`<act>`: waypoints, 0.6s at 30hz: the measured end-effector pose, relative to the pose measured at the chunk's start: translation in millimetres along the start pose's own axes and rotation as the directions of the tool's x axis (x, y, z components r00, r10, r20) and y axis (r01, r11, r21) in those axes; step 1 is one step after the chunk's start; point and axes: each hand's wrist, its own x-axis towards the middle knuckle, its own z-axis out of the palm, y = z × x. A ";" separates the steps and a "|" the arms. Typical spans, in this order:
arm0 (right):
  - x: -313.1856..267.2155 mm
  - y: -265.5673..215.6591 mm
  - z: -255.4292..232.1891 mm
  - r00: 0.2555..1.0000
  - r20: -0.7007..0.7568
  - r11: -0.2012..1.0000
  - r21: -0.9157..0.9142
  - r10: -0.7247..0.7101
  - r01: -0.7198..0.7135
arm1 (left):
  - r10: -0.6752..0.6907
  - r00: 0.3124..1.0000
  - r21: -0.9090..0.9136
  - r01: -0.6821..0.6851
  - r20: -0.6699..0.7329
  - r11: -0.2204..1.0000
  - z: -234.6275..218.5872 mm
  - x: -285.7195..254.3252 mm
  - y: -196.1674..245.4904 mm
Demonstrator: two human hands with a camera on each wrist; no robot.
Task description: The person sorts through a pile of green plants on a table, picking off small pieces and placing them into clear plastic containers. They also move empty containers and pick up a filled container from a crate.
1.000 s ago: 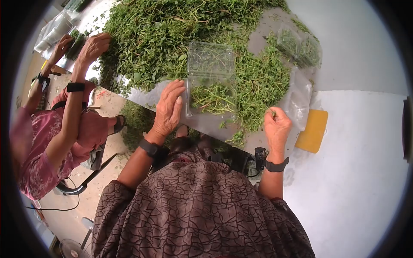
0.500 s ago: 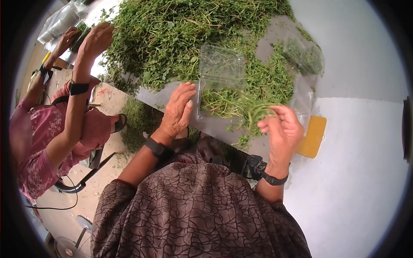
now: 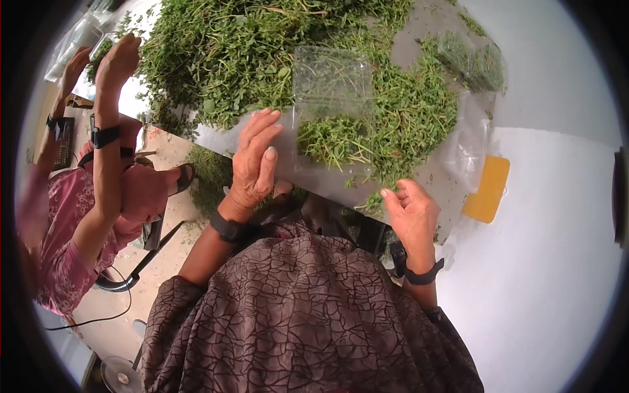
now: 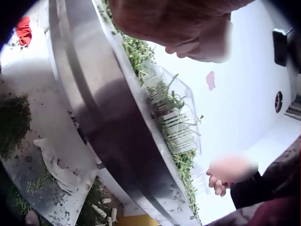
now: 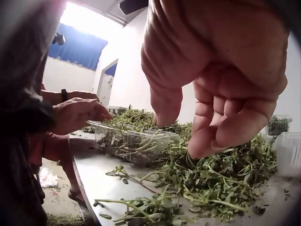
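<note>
A clear plastic clamshell box (image 3: pixel 333 100) lies on the table with its lid flipped back. Leafy green stems (image 3: pixel 332 140) fill its base. My left hand (image 3: pixel 254 157) is held beside the box's left edge, fingers straight and nothing in them. Right of the box, my right hand (image 3: pixel 414 213) hovers over the near edge of a spread of loose greens (image 3: pixel 409 124). In the right wrist view the thumb and loosely bent fingers (image 5: pixel 235 132) stand apart, with no stem between them.
A large heap of greens (image 3: pixel 223 59) covers the far side of the table. At the right are a filled clear box (image 3: pixel 481 65), clear plastic packaging (image 3: pixel 466 144) and a yellow board (image 3: pixel 486 190). Another person's hands (image 3: pixel 118 62) are at the far left.
My right hand first took a small sprig from the near edge, then carried a bunch of stems toward the box. It now holds none and is back near the loose greens. The left hand stayed beside the box.
</note>
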 end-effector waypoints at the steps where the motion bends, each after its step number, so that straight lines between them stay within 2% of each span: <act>1: -5.1 -1.4 -1.1 0.999 0.032 1.000 -0.021 0.019 -0.018 | 0.031 0.999 0.033 -0.032 0.030 0.999 -4.0 3.1 7.8; 3: -13.0 -4.4 0.3 0.997 0.068 0.996 -0.080 0.040 -0.034 | 0.070 0.995 0.055 -0.074 0.070 0.996 -7.3 12.9 19.1; 5: -18.3 -3.3 7.1 0.995 0.097 0.985 -0.171 -0.005 0.021 | 0.168 0.957 0.115 -0.199 0.236 0.973 -7.9 19.2 27.8; 6: -19.7 -2.0 12.5 0.996 0.091 0.985 -0.169 0.004 0.011 | 0.174 0.954 0.110 -0.206 0.243 0.972 -6.4 22.7 31.3; 9: -20.6 5.4 24.2 0.991 0.133 0.973 -0.230 -0.003 0.034 | 0.193 0.856 0.112 -0.278 0.479 0.954 3.0 33.5 41.8; 13: -16.5 10.0 26.3 0.993 0.113 0.978 -0.207 0.038 -0.014 | 0.163 0.817 0.138 -0.283 0.553 0.949 15.9 35.2 41.3; 15: -15.6 22.6 33.4 0.997 0.060 0.983 -0.174 -0.049 0.059 | 0.148 0.813 0.161 -0.284 0.563 0.945 20.4 35.2 40.1; 16: -14.1 25.4 33.2 0.997 0.055 0.983 -0.176 -0.049 0.058 | 0.125 0.812 0.191 -0.279 0.570 0.941 21.4 35.6 39.6; 18: -8.1 29.5 31.0 0.997 -0.069 0.981 -0.191 -0.023 0.010 | 0.123 0.818 0.201 -0.280 0.562 0.939 20.5 37.0 40.7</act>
